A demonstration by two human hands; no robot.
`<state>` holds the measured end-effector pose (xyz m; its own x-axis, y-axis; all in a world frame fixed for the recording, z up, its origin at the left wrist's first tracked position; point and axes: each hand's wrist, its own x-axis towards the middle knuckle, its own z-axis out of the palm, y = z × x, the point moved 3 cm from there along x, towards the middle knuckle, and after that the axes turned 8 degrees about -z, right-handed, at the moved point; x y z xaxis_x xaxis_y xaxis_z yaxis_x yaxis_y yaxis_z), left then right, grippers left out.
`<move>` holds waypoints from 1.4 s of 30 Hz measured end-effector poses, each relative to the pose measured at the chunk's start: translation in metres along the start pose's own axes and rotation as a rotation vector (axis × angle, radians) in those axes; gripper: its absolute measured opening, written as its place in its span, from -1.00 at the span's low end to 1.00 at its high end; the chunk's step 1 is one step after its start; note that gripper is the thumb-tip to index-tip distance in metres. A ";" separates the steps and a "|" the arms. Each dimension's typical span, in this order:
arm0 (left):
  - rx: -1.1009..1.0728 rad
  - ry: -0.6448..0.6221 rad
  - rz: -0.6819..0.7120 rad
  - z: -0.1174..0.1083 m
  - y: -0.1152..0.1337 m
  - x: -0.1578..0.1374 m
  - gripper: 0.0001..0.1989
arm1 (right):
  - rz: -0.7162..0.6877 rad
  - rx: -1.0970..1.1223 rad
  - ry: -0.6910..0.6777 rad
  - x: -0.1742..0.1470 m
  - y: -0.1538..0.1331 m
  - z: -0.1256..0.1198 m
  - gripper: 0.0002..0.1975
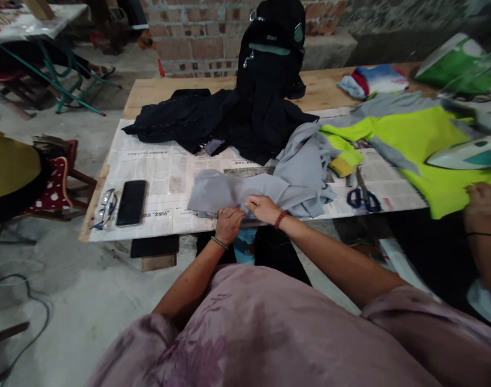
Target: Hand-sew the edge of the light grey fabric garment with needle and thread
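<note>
A light grey garment (261, 185) lies along the front of the newspaper-covered table, its right part bunched up. My left hand (229, 224), with a ring and a beaded bracelet, grips its near edge with the fingers curled. Close beside it, my right hand (263, 208), with a red bead bracelet, pinches the same cloth. The fingertips of both hands are partly hidden in the fabric. Dark clothing (213, 118) lies behind the grey garment. Scissors with dark blue handles (363, 196) rest to the right of it.
A phone (131, 202) and glasses (107, 208) lie at the table's left end. A black backpack (271, 48) stands at the back. At the right, another person's hand (485, 201) is near a yellow-green garment (414, 140) and an iron (467, 154). A stool (54, 185) stands left.
</note>
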<state>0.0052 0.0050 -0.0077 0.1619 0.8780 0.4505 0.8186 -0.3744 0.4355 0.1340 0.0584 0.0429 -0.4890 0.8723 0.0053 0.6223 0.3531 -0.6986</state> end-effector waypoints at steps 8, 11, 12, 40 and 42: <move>-0.044 -0.004 -0.042 -0.002 0.000 0.002 -0.80 | -0.005 0.009 -0.015 0.003 0.000 0.002 -0.77; -0.091 0.038 -0.089 -0.003 -0.002 0.003 -0.81 | 0.012 0.025 -0.037 -0.002 0.004 0.011 -0.78; -0.106 0.046 -0.102 -0.003 -0.003 0.003 -0.81 | 0.022 0.031 -0.044 -0.003 0.006 0.014 -0.78; -0.162 -0.180 -0.305 0.000 -0.010 0.012 -0.90 | -0.430 -0.529 0.269 -0.038 0.011 0.031 -0.80; -0.158 -0.183 -0.315 0.000 -0.011 0.012 -0.88 | -0.465 -0.534 0.291 -0.039 0.012 0.032 -0.82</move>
<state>-0.0014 0.0200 -0.0068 0.0240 0.9905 0.1355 0.7517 -0.1072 0.6508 0.1408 0.0178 0.0112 -0.6383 0.6217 0.4539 0.6388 0.7568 -0.1384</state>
